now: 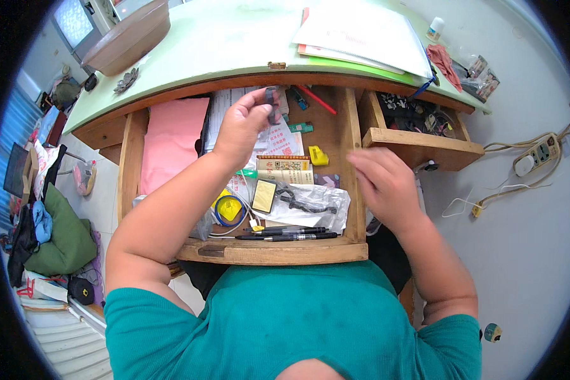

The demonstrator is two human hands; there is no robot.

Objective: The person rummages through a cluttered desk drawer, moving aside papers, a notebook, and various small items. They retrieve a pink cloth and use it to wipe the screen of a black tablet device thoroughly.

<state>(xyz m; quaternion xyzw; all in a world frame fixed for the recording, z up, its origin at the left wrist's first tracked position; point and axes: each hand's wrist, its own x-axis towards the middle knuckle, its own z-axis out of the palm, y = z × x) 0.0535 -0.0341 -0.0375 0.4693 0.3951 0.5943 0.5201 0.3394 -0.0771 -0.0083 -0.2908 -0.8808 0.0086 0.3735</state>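
Note:
Above the far part of a pulled-out wooden drawer (275,253), my left hand (247,118) pinches a small dark object (270,102) between thumb and fingers; its kind cannot be made out. My right hand (387,185), slightly blurred, hovers by the drawer's right wall with bent fingers; whether anything is between them is hidden. In the drawer lie a pink cloth (173,142), a green lighter (300,128), a yellow piece (318,156), a small box with a pale yellow face (264,195), a blue ring (229,223), a clear plastic bag (330,202) and several pens (299,236).
A smaller drawer (422,142) stands pulled out at right, holding cables. The pale green desktop (228,42) bears a brown basin (133,38), stacked papers (361,38) and a pink rag (442,65). A power strip (541,154) with cords hangs at the right wall.

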